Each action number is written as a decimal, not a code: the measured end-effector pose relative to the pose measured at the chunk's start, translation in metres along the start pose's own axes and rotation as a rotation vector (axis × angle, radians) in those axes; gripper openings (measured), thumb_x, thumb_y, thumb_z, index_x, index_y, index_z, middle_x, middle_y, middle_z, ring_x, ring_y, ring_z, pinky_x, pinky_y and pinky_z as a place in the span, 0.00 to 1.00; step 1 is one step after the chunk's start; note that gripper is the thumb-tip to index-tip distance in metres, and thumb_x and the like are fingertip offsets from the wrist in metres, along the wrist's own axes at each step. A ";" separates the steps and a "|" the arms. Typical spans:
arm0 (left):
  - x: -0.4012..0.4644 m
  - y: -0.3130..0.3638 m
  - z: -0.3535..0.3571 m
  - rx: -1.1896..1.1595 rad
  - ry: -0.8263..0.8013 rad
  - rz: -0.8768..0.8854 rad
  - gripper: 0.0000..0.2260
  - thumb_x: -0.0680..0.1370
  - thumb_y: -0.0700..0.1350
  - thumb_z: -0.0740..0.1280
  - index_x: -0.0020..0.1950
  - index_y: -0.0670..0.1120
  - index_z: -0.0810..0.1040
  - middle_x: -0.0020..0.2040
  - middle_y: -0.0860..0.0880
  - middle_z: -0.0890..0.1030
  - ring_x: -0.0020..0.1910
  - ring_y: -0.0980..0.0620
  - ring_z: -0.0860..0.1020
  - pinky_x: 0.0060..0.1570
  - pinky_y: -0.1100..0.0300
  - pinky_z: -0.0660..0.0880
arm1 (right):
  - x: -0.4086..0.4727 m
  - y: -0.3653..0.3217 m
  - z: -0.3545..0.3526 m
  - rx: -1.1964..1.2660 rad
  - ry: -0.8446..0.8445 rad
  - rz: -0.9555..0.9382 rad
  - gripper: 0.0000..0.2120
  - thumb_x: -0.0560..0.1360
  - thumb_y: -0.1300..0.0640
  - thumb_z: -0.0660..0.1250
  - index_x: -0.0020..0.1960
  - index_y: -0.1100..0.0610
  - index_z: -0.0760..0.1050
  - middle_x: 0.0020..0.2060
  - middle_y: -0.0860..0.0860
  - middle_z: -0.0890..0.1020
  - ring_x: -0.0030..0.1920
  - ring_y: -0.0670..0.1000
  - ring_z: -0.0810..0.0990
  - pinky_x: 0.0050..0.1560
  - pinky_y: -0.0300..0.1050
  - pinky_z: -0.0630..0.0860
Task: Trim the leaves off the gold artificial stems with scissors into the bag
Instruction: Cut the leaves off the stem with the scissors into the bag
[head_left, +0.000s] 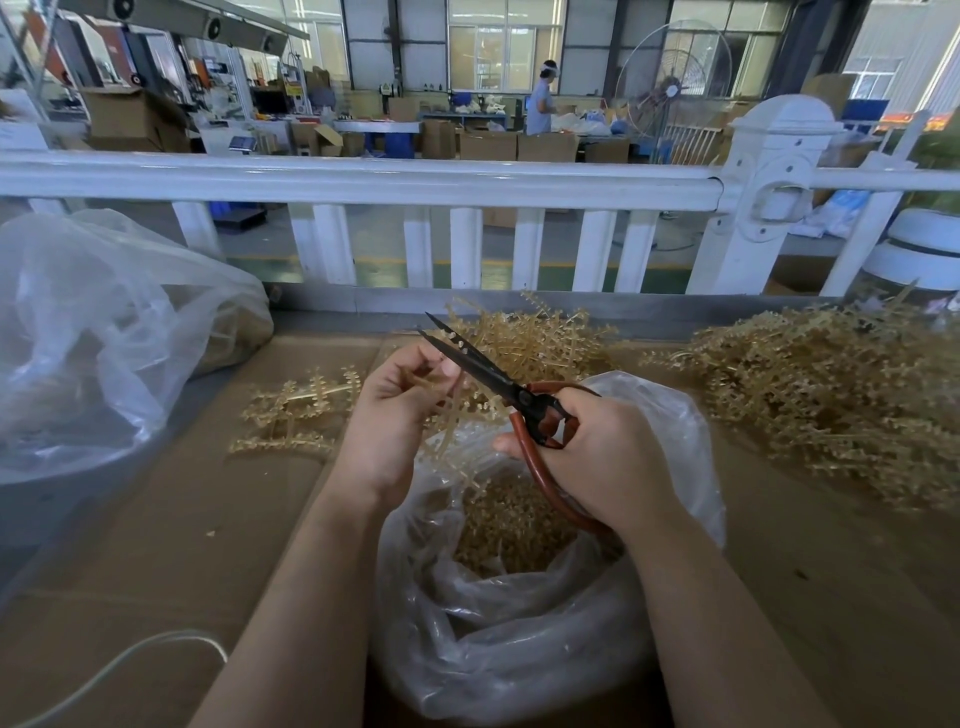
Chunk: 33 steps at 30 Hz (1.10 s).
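My left hand (395, 415) pinches a gold artificial stem (448, 415) that hangs down toward the open clear plastic bag (519, 649). My right hand (597, 452) grips the red handles of black-bladed scissors (483, 371); the blades are slightly apart and point up-left past my left fingers. The bag sits between my forearms and holds a heap of cut gold leaves (509, 535). The stem's top is hidden by my left fingers.
A large pile of gold stems (821, 395) lies at the right, another (530, 338) behind the scissors, and a few (296, 415) at the left. A big clear bag (93, 343) stands far left. A white fence (363, 176) borders the cardboard-covered table (182, 519). A white cable (130, 670) crosses the lower left.
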<state>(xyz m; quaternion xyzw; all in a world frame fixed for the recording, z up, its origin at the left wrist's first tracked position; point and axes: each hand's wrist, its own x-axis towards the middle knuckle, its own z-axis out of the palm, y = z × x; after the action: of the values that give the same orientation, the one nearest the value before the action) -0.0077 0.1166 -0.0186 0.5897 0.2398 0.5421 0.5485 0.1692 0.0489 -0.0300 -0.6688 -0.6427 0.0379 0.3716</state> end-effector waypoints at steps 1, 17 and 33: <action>0.000 0.000 0.000 0.001 -0.001 0.001 0.05 0.80 0.33 0.62 0.50 0.39 0.77 0.40 0.50 0.78 0.38 0.57 0.75 0.42 0.68 0.73 | 0.000 0.001 0.000 -0.002 0.004 -0.003 0.29 0.64 0.24 0.66 0.50 0.46 0.81 0.36 0.34 0.78 0.39 0.36 0.77 0.37 0.29 0.72; -0.002 0.001 0.003 0.116 -0.050 0.005 0.08 0.78 0.31 0.64 0.46 0.42 0.80 0.39 0.52 0.81 0.39 0.58 0.78 0.43 0.67 0.74 | 0.000 0.003 0.002 -0.086 0.051 -0.048 0.20 0.69 0.26 0.67 0.49 0.40 0.74 0.38 0.34 0.76 0.38 0.38 0.74 0.36 0.27 0.65; -0.003 -0.003 0.008 0.237 0.076 0.175 0.04 0.82 0.36 0.63 0.49 0.38 0.77 0.38 0.47 0.82 0.38 0.53 0.80 0.41 0.61 0.77 | -0.001 0.004 -0.001 -0.050 0.060 -0.030 0.24 0.65 0.22 0.62 0.45 0.41 0.74 0.34 0.33 0.75 0.38 0.33 0.74 0.34 0.27 0.63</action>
<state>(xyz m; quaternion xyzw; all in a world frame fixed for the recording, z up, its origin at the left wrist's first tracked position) -0.0008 0.1120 -0.0210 0.6479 0.2703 0.5779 0.4162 0.1725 0.0481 -0.0322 -0.6691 -0.6420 -0.0036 0.3743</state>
